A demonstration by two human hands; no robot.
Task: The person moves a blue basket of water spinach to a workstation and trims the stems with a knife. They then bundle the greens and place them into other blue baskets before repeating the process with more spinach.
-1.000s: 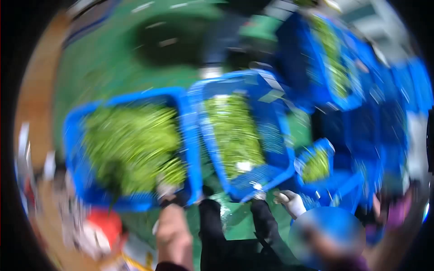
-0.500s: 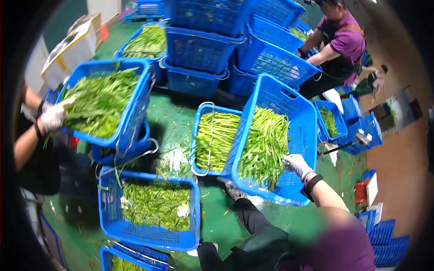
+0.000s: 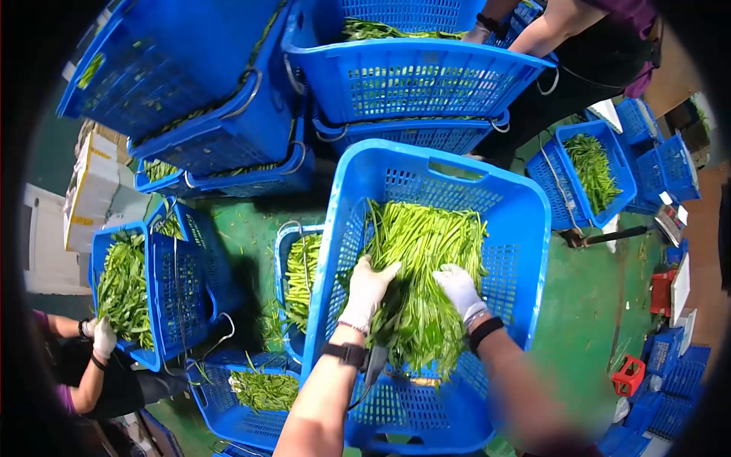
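Under me is a large blue basket [image 3: 537, 251] with a bundle of long-stemmed leafy greens [image 3: 426, 236] laid in it. The stems lie toward the far end and the leaves toward me. My left hand [image 3: 369, 293], in a white glove, is at the left side of the bundle, thumb pointing inward over it. From the right, my right hand [image 3: 459, 289], also white-gloved, presses against the leaves with fingers bent. Between them the hands clasp the bundle; some fingertips are hidden in the greens. A dark strap [image 3: 373, 369] hangs beside my left wrist.
Left of my basket is a smaller blue basket [image 3: 283, 263] of stems. Another basket [image 3: 244, 426] of greens lies lower left. A co-worker's gloved hands [image 3: 103, 335] touch greens at far left; another person's arms [image 3: 544, 34] reach into a basket at the top. Stacked baskets [image 3: 205, 145] stand upper left.
My view has moved closer over the large basket. My left hand has come into view at the greens, and my right hand has shifted from the bundle's side onto its leaves.
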